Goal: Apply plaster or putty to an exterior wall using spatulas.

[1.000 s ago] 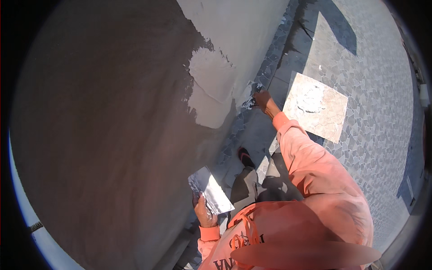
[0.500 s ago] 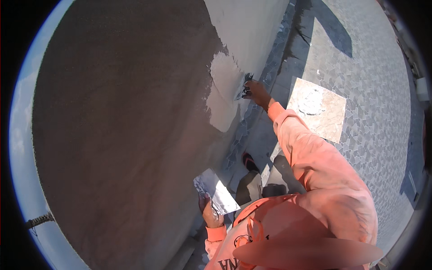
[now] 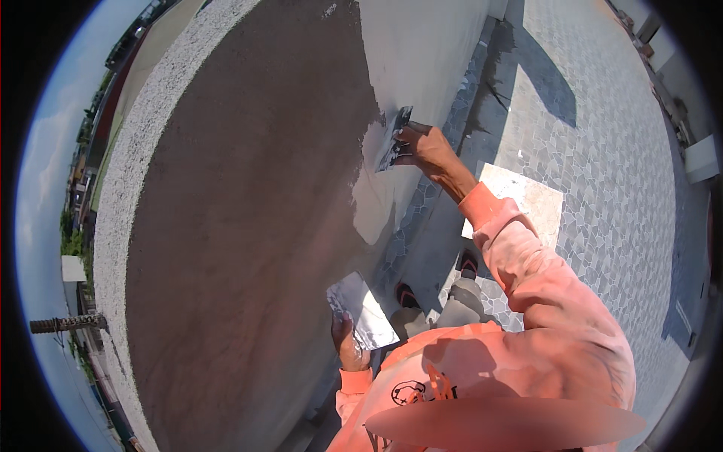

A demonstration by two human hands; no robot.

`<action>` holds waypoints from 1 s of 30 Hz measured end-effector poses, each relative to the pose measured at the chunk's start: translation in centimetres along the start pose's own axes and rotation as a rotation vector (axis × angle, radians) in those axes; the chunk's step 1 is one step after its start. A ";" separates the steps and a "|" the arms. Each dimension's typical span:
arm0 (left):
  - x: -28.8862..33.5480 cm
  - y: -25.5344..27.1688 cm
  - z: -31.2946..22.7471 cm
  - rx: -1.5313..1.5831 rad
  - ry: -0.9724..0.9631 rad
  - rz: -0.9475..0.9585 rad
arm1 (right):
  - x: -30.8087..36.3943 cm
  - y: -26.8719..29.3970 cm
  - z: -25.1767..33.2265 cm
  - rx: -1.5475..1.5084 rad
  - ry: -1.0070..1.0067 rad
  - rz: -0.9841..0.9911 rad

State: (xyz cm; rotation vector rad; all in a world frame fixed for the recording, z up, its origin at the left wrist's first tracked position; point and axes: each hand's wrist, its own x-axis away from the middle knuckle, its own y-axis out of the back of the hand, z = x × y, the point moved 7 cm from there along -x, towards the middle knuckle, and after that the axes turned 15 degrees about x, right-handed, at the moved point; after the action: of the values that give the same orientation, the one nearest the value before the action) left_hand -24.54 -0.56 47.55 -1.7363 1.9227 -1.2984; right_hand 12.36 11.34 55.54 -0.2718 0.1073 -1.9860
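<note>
My right hand [image 3: 428,151] grips a putty knife [image 3: 393,139] by its dark handle, fingers wrapped round it. Its wide blade lies against the wall [image 3: 248,188], over a patch of pale, wet-looking plaster [image 3: 372,207]. Around that patch the wall is bare and brown on the left, while a smooth pale coat covers it toward the top. Lower down, my left hand [image 3: 348,340] holds a flat rectangular plate [image 3: 364,310] by its left edge. White smears of plaster show on the plate and on my fingers.
A square beige tile [image 3: 544,202] lies on the ground to the right, partly behind my right sleeve. Grey stone-patterned paving [image 3: 602,181] stretches beyond it. My feet in dark shoes stand by the wall's base. A rough wall top [image 3: 113,203] with a protruding ribbed rod [image 3: 69,324] runs along the left.
My right hand and the putty knife have shifted up and left along the wall, over the pale patch. The view has tilted, showing more of the wall top. My left hand still holds the plate.
</note>
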 end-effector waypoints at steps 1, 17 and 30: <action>-0.1 -0.3 0.0 0.007 -0.017 0.012 | 0.2 -0.1 1.3 -0.002 0.004 -0.010; 0.3 -2.9 0.8 0.074 0.268 0.093 | 10.9 -7.8 21.9 0.453 0.380 0.004; 0.6 3.4 0.1 -0.040 0.079 -0.054 | 2.2 8.1 -37.3 0.024 -0.555 -0.249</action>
State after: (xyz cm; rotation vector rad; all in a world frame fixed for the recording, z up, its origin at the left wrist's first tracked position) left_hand -26.93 -1.50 45.20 -1.7930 1.9708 -1.3757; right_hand 9.73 4.19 18.05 -0.8418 -0.3193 -2.0800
